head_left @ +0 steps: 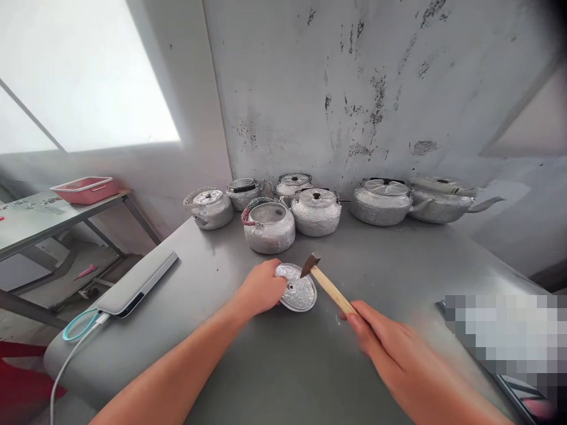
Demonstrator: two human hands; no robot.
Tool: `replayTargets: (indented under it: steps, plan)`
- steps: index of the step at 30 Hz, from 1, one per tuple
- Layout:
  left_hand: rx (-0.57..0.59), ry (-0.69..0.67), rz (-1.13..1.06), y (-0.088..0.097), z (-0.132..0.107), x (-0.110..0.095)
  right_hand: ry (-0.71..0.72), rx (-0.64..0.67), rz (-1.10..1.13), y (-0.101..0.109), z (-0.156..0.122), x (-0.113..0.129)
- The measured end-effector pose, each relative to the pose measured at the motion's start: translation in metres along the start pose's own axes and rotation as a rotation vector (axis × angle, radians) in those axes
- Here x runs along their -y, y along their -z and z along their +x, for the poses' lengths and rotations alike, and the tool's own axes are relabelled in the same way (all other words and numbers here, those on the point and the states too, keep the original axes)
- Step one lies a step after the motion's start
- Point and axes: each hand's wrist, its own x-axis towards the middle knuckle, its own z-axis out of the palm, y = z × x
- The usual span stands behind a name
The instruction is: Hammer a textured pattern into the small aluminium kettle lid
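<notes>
My left hand grips the left edge of a round, dented metal kettle lid with a small hole near its middle. My right hand is closed around the wooden handle of a hammer. The hammer's dark head, with one pointed end, is over the upper right part of the lid; whether it touches cannot be made out. Just beyond the lid stands a lidless metal kettle with a red and green wrapped handle.
Several dented metal kettles, such as a lidded one, line the wall side of the grey table. A power bank with a white cable lies left. A phone-like device is at right. A pink basket sits on another table.
</notes>
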Motion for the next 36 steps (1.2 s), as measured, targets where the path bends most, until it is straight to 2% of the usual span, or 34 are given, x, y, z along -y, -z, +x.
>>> replayTargets:
  steps: [5, 14, 25, 29, 36]
  plan:
    - [-0.018, -0.010, 0.028, -0.0003, 0.0003, 0.0012, -0.003, -0.001, 0.017, 0.0043, -0.0041, 0.0111]
    - [-0.053, -0.034, 0.080, 0.0000, -0.0006, -0.0001, -0.009, -0.020, -0.001, 0.0024, -0.0038, 0.0048]
    - [-0.073, -0.051, 0.105, -0.0018, 0.0010, 0.0035, -0.038, -0.010, -0.048, 0.0048, -0.0059, 0.0118]
    - [-0.075, -0.054, 0.107, -0.0023, 0.0011, 0.0037, 0.000, -0.021, -0.003, 0.0029, -0.0060, 0.0083]
    - [-0.081, -0.059, 0.117, -0.0013, -0.0015, 0.0007, -0.014, -0.005, 0.037, 0.0076, -0.0075, 0.0063]
